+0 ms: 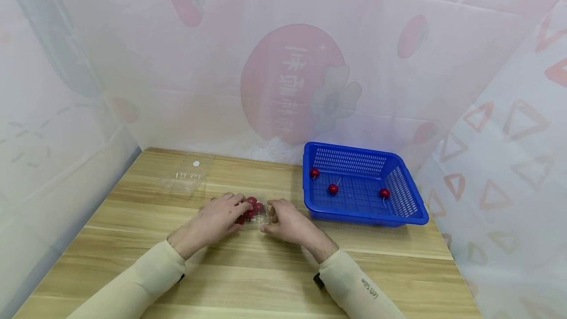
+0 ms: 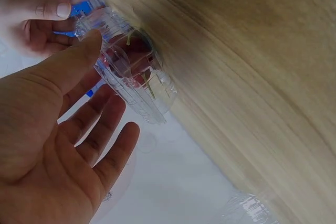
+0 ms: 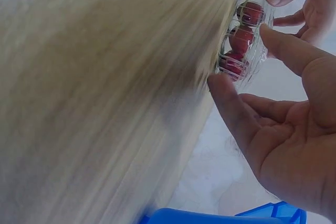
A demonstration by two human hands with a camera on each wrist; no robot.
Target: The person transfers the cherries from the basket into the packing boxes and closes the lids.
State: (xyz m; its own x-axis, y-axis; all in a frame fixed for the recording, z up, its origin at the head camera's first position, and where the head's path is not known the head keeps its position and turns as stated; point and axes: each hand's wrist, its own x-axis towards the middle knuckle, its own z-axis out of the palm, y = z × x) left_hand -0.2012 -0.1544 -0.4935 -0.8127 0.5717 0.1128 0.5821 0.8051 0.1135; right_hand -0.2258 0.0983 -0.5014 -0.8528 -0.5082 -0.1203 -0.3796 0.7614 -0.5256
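A small clear plastic clamshell box (image 1: 261, 220) holding several red cherries (image 1: 251, 201) sits on the wooden table between the two hands. The left hand (image 1: 220, 214) reaches over the box's left side, with its thumb (image 2: 86, 51) at the rim and its other fingers spread. At the opposite end is the right hand (image 1: 288, 223). Its thumb (image 3: 275, 40) lies along the upper edge, and its index finger (image 3: 228, 95) is by the lower edge, close to the table. Cherry stems show through the plastic.
A blue slotted basket (image 1: 354, 218) stands at the back right, with 3 cherries inside, one of them (image 1: 333, 189) near its middle. Another clear plastic container (image 1: 181, 181) lies at the back left. Printed sheets (image 1: 221, 87) wall off the table's back and sides.
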